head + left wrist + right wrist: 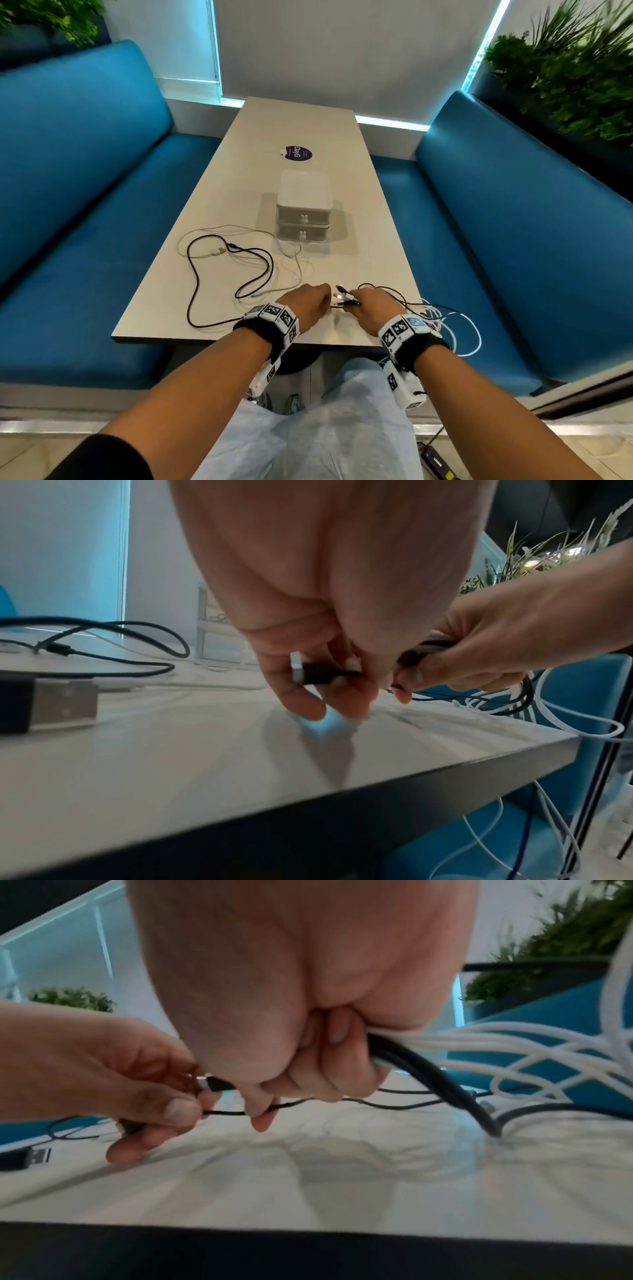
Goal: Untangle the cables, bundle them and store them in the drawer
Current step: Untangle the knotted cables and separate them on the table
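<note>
Near table edge: left hand pinches black USB plug, long axis level, metal tip pointing left in left-wrist view. Right hand fisted round cable bundle, loops overhanging right edge

Black cable: loose loops on table's left side.
White cable: tangled beside it.
Cable bundle: black and white strands, hanging off table's right edge.
Drawer box: white, two closed drawers, mid-table.
</note>
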The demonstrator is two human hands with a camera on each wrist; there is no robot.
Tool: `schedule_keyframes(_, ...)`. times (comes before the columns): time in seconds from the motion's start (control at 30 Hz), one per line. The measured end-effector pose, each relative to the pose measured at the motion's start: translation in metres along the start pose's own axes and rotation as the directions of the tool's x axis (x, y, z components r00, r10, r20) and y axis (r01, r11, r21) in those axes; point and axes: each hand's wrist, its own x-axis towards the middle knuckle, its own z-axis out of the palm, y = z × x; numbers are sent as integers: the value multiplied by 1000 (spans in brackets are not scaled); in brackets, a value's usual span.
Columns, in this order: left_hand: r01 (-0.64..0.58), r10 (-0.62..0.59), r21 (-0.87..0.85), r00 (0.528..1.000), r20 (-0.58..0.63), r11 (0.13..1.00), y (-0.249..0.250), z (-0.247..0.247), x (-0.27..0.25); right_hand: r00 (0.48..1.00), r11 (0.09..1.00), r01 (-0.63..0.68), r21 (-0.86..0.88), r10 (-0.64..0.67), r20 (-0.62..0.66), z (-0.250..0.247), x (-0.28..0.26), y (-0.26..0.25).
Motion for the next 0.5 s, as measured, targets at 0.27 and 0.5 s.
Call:
schedule_keyframes(0.27, -40, 41, 25, 997, -59, 999, -9, -11, 2, 889, 872, -448, -197, 409, -208, -29, -12, 45)
schedule_keyframes(0.5, 45, -36, 106, 996, -83, 993, -19, -7, 7, 853, 891, -410, 195, 450, -263, -42, -6, 62)
